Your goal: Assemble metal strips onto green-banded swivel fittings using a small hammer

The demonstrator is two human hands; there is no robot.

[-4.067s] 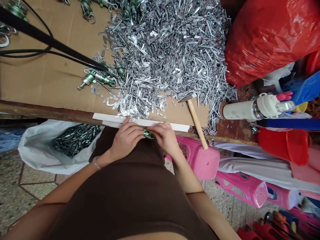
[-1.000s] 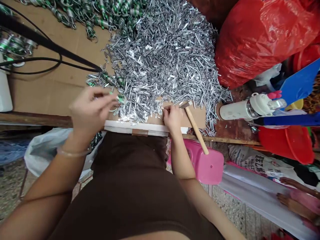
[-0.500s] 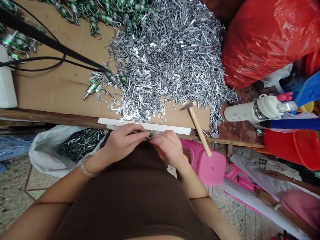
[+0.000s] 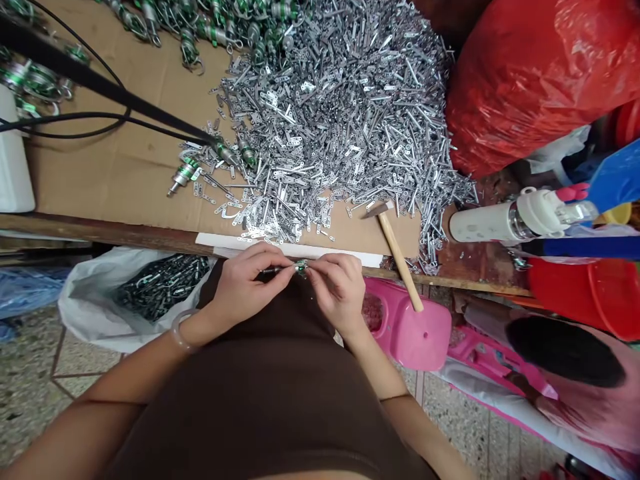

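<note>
My left hand [image 4: 247,291] and my right hand [image 4: 339,290] meet just below the table's front edge. Their fingertips pinch a small green-and-silver metal part [image 4: 301,267] between them. A thin dark pin [image 4: 270,271] runs from my left fingers toward that part. Beyond my hands, a large heap of punched silver metal strips [image 4: 340,127] covers the cardboard sheet [image 4: 125,180]. Green-banded metal assemblies [image 4: 200,27] lie along its far side. A wooden-handled hammer [image 4: 397,253] rests near my right hand.
A white strip [image 4: 290,251] lines the table edge. Black cables [image 4: 75,113] cross the cardboard. A red plastic bag [image 4: 540,80] and a white bottle [image 4: 493,223] stand to the right. Below are a white bag of dark parts [image 4: 85,313], a pink stool [image 4: 415,333] and a person's dark-haired head [image 4: 565,350].
My hands have come together from their spread positions over the heap and now pinch the green part at the table edge. A person's head has moved into the lower right.
</note>
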